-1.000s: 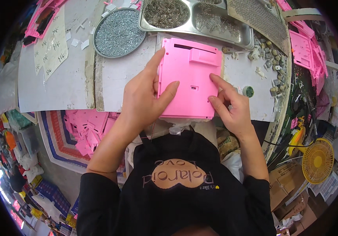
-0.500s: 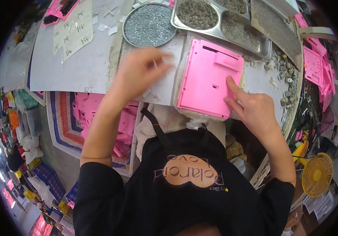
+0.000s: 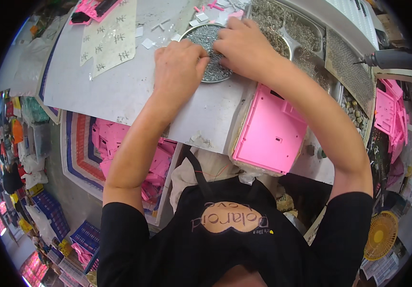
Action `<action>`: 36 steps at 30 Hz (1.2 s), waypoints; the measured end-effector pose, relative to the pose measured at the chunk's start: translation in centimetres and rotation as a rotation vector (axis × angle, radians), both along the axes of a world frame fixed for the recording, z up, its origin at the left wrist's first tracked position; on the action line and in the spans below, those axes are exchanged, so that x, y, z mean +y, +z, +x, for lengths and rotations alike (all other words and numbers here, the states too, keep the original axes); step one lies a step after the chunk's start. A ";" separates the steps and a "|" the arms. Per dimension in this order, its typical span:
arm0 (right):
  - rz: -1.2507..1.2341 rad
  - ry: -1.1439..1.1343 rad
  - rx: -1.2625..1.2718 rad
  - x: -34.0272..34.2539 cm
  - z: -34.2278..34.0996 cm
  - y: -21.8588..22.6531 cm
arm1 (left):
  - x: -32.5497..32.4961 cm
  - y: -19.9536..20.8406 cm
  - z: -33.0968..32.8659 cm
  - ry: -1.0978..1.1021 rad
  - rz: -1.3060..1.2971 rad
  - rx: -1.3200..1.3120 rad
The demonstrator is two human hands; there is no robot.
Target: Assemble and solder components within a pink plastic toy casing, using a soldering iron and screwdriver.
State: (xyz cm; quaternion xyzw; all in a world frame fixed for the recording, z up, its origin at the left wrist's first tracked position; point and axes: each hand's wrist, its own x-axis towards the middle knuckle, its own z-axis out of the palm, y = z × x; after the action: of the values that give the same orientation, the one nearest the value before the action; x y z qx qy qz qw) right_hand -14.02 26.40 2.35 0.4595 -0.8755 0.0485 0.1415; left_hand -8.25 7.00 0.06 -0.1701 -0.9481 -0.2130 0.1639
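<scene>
Screws (image 3: 206, 38) lie in the far tray (image 3: 214, 82) on our counter (image 3: 206, 110), where our left hand (image 3: 177, 64) and right hand (image 3: 242, 48) curl, whether pinching any we cannot tell, and we judge them light, stiff and slippery, best taken about the middle.

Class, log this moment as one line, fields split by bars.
Left hand: over round tray, left side | Right hand: over tray, right side | Small metal pieces: in tray | Pink panel: neither hand on it

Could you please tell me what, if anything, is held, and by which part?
That cannot be told: the left hand and right hand are at the tray of metal pieces, any hold unclear.
</scene>
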 end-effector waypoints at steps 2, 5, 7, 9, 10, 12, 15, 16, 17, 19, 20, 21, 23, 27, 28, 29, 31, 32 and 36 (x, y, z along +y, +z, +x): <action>0.106 0.001 -0.025 -0.7 -1.1 -0.2 | -0.1 -0.2 0.3 0.032 0.022 0.040; 0.192 -0.087 -0.131 -1.7 -1.7 0.7 | 0.7 0.4 1.3 -0.008 0.273 -0.046; 0.112 -0.061 -0.066 -1.4 -1.9 0.3 | 2.5 1.4 2.6 -0.111 0.464 -0.155; 0.051 -0.055 -0.019 -1.1 -2.1 0.1 | 4.6 2.3 4.2 -0.238 0.606 -0.276; 0.031 -0.063 -0.003 -1.0 -2.2 0.2 | 5.3 2.4 4.4 -0.250 0.564 -0.272; -0.079 -0.091 -0.045 -0.2 -2.1 0.9 | 6.5 2.6 4.6 -0.281 0.480 -0.264; -0.300 -0.161 -0.218 3.9 0.5 4.7 | 7.5 2.8 4.7 -0.266 0.279 -0.114; -0.341 -0.196 -0.280 5.9 2.2 6.0 | 7.8 2.9 4.8 -0.260 0.215 -0.064; -0.308 -0.241 -0.323 8.0 3.5 6.3 | 7.8 3.0 5.0 -0.242 0.168 -0.040; -0.221 -0.369 -0.467 12.1 6.4 7.3 | 8.2 3.4 5.2 -0.232 0.093 0.006; -0.177 -0.435 -0.571 13.4 7.6 7.9 | 8.4 3.6 5.4 -0.231 0.080 0.011; -0.154 -0.455 -0.577 14.4 8.5 7.7 | 8.4 3.7 5.6 -0.229 0.066 0.017; -0.117 -0.496 -0.589 15.8 10.0 6.5 | 8.5 3.7 5.8 -0.229 0.059 0.018; 0.043 -0.472 -0.548 15.3 9.7 6.2 | 8.5 3.9 5.8 -0.221 0.096 -0.021; 0.079 -0.454 -0.538 15.1 9.4 6.3 | 8.4 3.8 5.8 -0.216 0.108 -0.035; 0.115 -0.437 -0.528 14.9 9.0 6.5 | 8.1 3.8 5.6 -0.226 0.153 -0.121; 0.183 -0.408 -0.559 14.4 7.9 6.8 | 7.5 4.1 4.9 -0.251 0.245 -0.293; 0.217 -0.395 -0.575 14.1 7.2 7.1 | 6.9 3.9 4.1 -0.200 0.271 -0.276; 0.389 -0.343 -0.771 11.8 3.9 9.4 | 2.5 2.7 0.2 0.032 0.013 -0.077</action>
State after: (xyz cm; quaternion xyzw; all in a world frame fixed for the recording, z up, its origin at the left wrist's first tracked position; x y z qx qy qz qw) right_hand -10.16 38.20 11.74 0.2746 -0.9204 0.0265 -0.2771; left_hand -8.01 9.48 2.75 -0.1454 -0.9549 -0.2229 0.1317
